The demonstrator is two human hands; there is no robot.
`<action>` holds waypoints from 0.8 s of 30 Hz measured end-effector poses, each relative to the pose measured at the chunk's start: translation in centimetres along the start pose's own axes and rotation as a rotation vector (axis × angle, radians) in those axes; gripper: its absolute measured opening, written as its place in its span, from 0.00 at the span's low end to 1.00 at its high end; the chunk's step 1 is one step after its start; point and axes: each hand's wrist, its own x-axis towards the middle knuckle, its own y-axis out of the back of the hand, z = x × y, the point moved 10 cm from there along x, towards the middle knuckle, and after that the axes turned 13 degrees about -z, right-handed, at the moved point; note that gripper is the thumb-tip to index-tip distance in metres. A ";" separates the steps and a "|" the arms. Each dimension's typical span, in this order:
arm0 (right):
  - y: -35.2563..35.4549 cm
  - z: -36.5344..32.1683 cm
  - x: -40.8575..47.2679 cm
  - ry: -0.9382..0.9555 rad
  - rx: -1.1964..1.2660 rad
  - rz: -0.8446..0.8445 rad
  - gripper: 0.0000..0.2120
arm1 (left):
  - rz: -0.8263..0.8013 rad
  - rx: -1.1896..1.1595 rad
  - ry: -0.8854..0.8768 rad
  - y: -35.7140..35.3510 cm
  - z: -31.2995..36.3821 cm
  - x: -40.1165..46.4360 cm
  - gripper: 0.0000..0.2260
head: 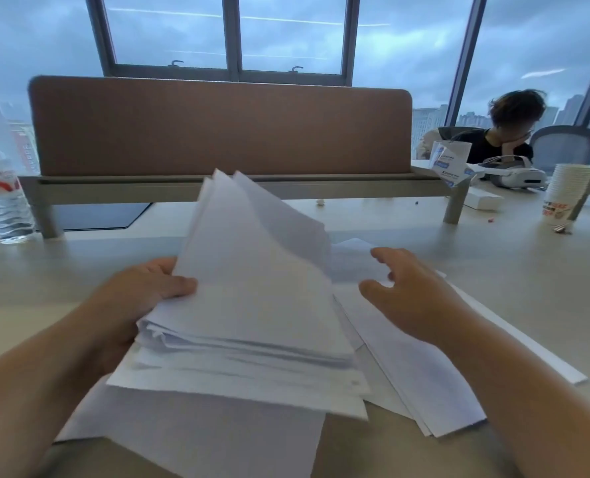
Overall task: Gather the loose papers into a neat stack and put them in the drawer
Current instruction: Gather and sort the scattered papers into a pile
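Pale tabletop (493, 257), frame centre: paper sheaf (252, 298) gripped by left hand (138, 301); right hand (414, 298) held over loose sheets (424, 374), fingers (383, 255) spread, holding nothing

The left hand (138, 294) grips a thick bundle of white papers (252, 305) by its left edge, thumb on top — the far ends fan upward. The right hand (414, 294) hovers with fingers spread over loose sheets (424, 381) lying on the tabletop (493, 257). A water bottle (0, 194) stands far left — stacked paper cups (567, 191) far right.
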 end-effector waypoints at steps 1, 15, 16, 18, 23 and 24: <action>0.6 0.7 -0.2 -0.053 -0.026 0.014 0.35 | 0.035 -0.036 -0.015 0.8 0.2 0.1 0.12; -3.8 0.3 -1.1 -0.204 -0.257 -0.322 0.32 | 0.107 -0.162 -0.032 1.1 -1.6 0.3 0.10; -3.6 0.3 -1.1 -0.201 -0.249 -0.314 0.30 | 0.106 -0.167 -0.033 1.0 -1.7 0.3 0.11; -3.4 0.2 -1.1 -0.196 -0.245 -0.298 0.26 | 0.101 -0.162 -0.036 0.9 -1.7 0.4 0.11; -3.3 0.1 -1.1 -0.186 -0.274 -0.271 0.29 | 0.077 -0.166 -0.035 0.4 -1.9 0.4 0.10; -3.4 0.0 -1.0 -0.179 -0.278 -0.267 0.28 | 0.075 -0.171 -0.033 0.3 -1.9 0.4 0.10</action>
